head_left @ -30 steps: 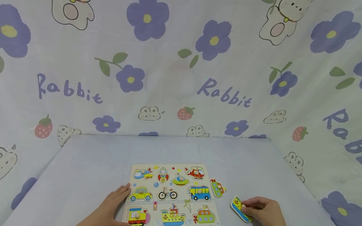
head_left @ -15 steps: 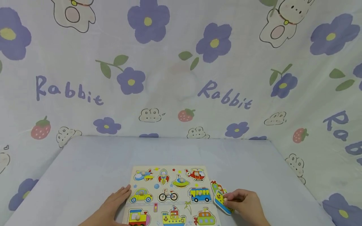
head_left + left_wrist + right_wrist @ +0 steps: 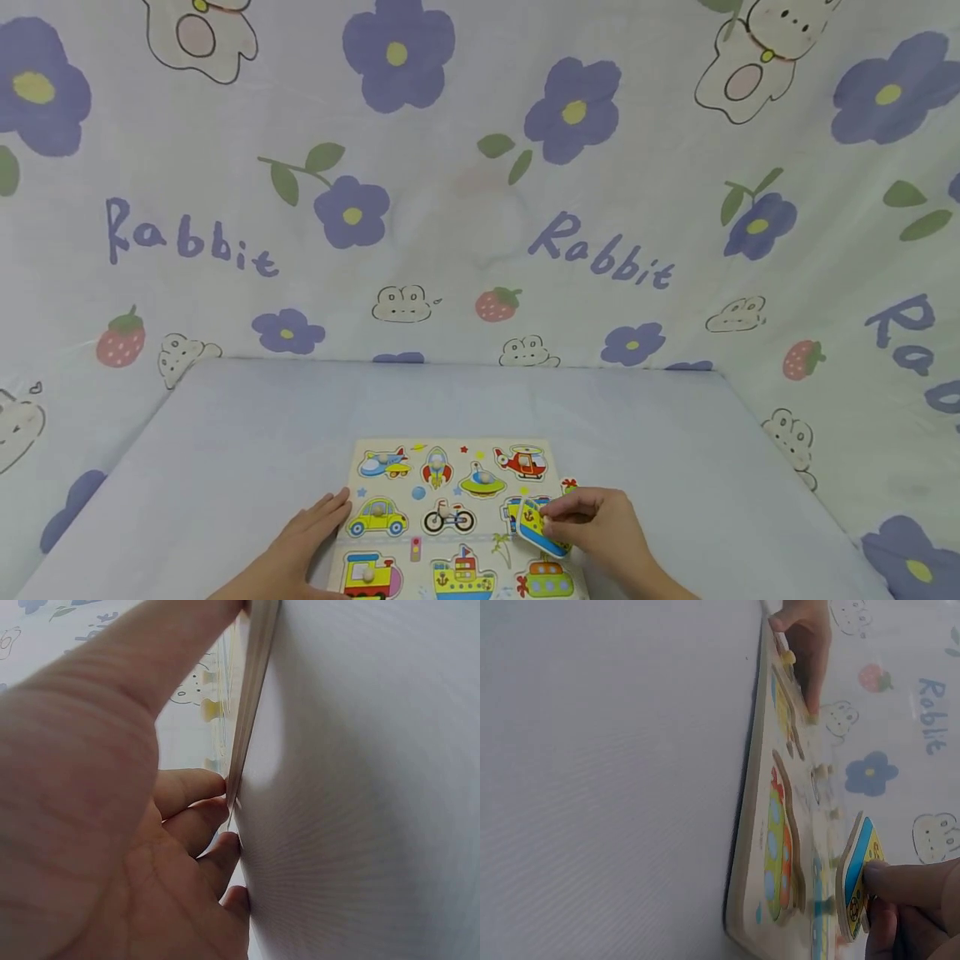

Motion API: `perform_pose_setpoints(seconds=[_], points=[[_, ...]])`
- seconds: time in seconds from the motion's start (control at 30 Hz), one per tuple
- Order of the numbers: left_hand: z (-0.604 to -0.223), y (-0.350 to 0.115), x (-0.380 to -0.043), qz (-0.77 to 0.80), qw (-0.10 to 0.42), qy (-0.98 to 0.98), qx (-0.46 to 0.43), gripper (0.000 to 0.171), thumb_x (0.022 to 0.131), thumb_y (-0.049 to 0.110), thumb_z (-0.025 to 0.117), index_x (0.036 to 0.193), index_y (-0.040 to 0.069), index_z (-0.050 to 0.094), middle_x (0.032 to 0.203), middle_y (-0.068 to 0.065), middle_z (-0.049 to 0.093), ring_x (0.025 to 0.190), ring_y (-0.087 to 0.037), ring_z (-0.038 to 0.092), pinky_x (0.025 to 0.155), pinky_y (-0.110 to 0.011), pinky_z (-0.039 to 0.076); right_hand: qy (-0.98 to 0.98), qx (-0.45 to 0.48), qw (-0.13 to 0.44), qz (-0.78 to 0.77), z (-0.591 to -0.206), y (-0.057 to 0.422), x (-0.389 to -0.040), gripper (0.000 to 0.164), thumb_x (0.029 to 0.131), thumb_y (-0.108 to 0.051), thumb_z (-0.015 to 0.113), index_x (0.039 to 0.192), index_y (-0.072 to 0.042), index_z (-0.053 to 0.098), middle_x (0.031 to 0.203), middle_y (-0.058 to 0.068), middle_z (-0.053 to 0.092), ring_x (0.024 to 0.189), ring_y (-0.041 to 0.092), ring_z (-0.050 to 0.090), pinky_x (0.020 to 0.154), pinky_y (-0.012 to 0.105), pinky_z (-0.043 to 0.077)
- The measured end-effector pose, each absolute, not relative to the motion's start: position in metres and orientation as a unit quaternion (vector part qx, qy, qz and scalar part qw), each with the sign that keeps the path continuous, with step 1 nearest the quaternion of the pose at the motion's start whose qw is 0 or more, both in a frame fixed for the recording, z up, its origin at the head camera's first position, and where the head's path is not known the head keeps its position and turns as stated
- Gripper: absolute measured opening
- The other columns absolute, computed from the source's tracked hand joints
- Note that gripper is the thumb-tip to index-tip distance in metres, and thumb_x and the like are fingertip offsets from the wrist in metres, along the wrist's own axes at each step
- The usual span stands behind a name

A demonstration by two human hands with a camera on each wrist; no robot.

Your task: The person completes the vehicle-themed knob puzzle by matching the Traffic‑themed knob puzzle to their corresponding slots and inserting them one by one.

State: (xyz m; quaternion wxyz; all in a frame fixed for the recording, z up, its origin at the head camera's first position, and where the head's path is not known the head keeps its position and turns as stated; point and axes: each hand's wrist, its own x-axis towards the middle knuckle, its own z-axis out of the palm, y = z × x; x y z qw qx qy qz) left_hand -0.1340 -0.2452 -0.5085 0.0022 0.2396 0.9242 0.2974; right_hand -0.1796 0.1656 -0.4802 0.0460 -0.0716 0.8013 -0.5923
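A wooden knob puzzle board (image 3: 386, 546) with vehicle pictures lies at the table's front. My left hand (image 3: 296, 550) rests at its left side; in the left wrist view, thumb and fingertips touch the board's edge (image 3: 255, 690). Between right thumb and fingers, my right hand (image 3: 611, 533) pinches a yellow-and-blue ship puzzle piece (image 3: 531, 527). The piece is tilted above the board, partly covering the bus piece (image 3: 512, 512). In the right wrist view the ship piece (image 3: 859, 874) is apart from the board. The ship recess (image 3: 465, 579) and submarine recess (image 3: 546, 581) hold no knobbed piece.
A submarine piece (image 3: 569, 485) lies just right of the board, mostly hidden behind my right hand. Knobbed pieces such as the train (image 3: 367, 575), car (image 3: 378, 515) and helicopter (image 3: 522, 462) sit in the board. A patterned curtain (image 3: 465, 200) hangs behind the table (image 3: 450, 400).
My right hand has carried the ship piece leftward from the table at the right, past the submarine piece, to above the board. My left hand has stayed at the board's edge.
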Motion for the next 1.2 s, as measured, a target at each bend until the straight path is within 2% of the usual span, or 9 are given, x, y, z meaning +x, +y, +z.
perform_pose_setpoints(seconds=[0.13, 0.3, 0.53, 0.77, 1.2], points=[[-0.506, -0.245, -0.134, 0.306, 0.017, 0.923, 0.234, 0.112, 0.068, 0.060, 0.083, 0.146, -0.007, 0.038, 0.153, -0.023, 0.033, 0.138, -0.048, 0.026, 0.107, -0.067, 0.020, 0.796, -0.095, 0.055, -0.595, -0.474, 0.151, -0.179, 0.017, 0.073, -0.006, 0.087, 0.087, -0.004, 0.078, 0.089, 0.008, 0.074, 0.078, 0.022, 0.070, 0.068, 0.026, 0.057], [-0.508, -0.245, -0.134, 0.301, 0.002, 0.921, 0.246, 0.112, 0.068, 0.060, 0.083, 0.144, -0.009, 0.039, 0.151, -0.025, 0.034, 0.137, -0.050, 0.028, 0.105, -0.069, 0.023, 0.789, -0.103, 0.075, -0.601, -0.469, 0.131, -0.176, 0.017, 0.073, -0.005, 0.086, 0.088, -0.005, 0.078, 0.088, 0.008, 0.074, 0.078, 0.022, 0.070, 0.068, 0.026, 0.057], [-0.507, -0.244, -0.134, 0.305, 0.017, 0.923, 0.232, 0.113, 0.068, 0.063, 0.082, 0.146, -0.007, 0.038, 0.153, -0.023, 0.034, 0.139, -0.047, 0.026, 0.107, -0.067, 0.021, 0.783, -0.114, 0.101, -0.602, -0.468, 0.108, -0.173, 0.016, 0.072, -0.005, 0.087, 0.085, -0.008, 0.079, 0.085, 0.005, 0.074, 0.076, 0.021, 0.070, 0.067, 0.028, 0.057], [-0.506, -0.245, -0.134, 0.304, 0.002, 0.921, 0.244, 0.111, 0.069, 0.060, 0.082, 0.145, -0.009, 0.039, 0.152, -0.025, 0.034, 0.137, -0.050, 0.027, 0.105, -0.069, 0.023, 0.779, -0.133, 0.129, -0.599, -0.471, 0.096, -0.170, 0.015, 0.073, -0.005, 0.087, 0.085, -0.009, 0.079, 0.083, 0.005, 0.073, 0.073, 0.021, 0.069, 0.064, 0.026, 0.056], [-0.504, -0.242, -0.131, 0.321, 0.020, 0.921, 0.219, 0.115, 0.066, 0.062, 0.083, 0.147, -0.005, 0.038, 0.155, -0.021, 0.031, 0.140, -0.046, 0.024, 0.105, -0.067, 0.026, 0.790, -0.125, 0.183, -0.572, -0.484, 0.082, -0.165, 0.013, 0.073, -0.003, 0.086, 0.080, -0.010, 0.077, 0.080, 0.005, 0.072, 0.072, 0.019, 0.067, 0.063, 0.025, 0.055]])
